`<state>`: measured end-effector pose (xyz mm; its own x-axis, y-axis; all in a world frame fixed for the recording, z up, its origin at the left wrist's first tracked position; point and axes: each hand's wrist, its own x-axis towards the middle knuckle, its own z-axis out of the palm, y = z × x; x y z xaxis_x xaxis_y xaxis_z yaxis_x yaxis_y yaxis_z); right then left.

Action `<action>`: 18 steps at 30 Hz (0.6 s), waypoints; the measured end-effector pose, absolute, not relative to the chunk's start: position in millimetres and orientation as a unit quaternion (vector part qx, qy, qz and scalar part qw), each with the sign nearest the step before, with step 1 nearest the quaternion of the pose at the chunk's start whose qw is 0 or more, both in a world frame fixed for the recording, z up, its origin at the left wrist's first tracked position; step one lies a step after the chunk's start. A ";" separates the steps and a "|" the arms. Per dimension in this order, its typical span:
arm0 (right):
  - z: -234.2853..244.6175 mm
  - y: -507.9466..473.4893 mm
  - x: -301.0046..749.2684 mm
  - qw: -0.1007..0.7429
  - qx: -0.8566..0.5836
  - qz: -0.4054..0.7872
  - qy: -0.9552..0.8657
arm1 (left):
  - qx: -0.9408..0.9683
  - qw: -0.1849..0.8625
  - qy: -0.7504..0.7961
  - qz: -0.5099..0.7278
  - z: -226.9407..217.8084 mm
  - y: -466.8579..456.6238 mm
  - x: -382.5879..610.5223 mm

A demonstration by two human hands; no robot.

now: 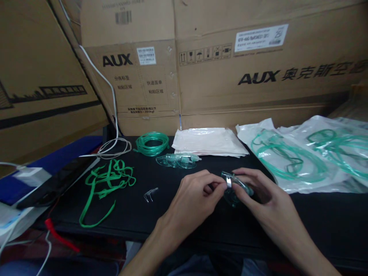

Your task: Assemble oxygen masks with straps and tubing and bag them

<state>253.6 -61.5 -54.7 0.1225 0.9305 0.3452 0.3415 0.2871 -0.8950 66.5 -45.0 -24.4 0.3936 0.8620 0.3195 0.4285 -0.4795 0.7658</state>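
Observation:
My right hand point(266, 191) is closed around a clear green oxygen mask point(240, 186), thumb on its near side. A shiny metal nose strip point(229, 181) sits at the mask's left edge. My left hand point(198, 191) pinches at that strip with thumb and forefinger; its other fingers are curled in. Beyond my hands lie other clear green masks point(176, 161), nested on their side, with a pale connector at the right end. Left of my left hand are a few thin bent metal strips point(151, 194). Part of the held mask is hidden by my right fingers.
Green elastic straps point(107, 184) lie tangled at left, near a coil of green tubing point(152, 143). White pouches point(209, 142) are stacked behind. Bagged mask sets point(290, 157) cover the right. Cardboard boxes point(201, 84) stand along the back. A charger point(31, 176) and cables are far left.

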 end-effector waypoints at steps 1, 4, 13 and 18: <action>-54.9 -61.9 253.9 0.530 -0.529 0.277 -0.602 | 0.782 0.300 0.410 0.361 -24.3 -45.3 66.4; -55.8 -63.0 254.3 0.526 -0.528 0.278 -0.606 | 0.786 0.305 0.400 0.360 -24.5 -45.9 66.1; -54.4 -63.5 252.8 0.501 -0.526 0.284 -0.626 | 0.771 0.353 0.385 0.364 -25.2 -43.3 61.7; -54.2 -64.5 254.7 0.484 -0.519 0.253 -0.657 | 0.768 0.357 0.390 0.361 -24.0 -42.8 61.6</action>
<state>254.7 -64.5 -54.2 0.0078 0.9274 0.3740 0.4383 0.3330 -0.8349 61.6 -42.8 -24.0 0.4349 0.8572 0.2759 0.3413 -0.4404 0.8304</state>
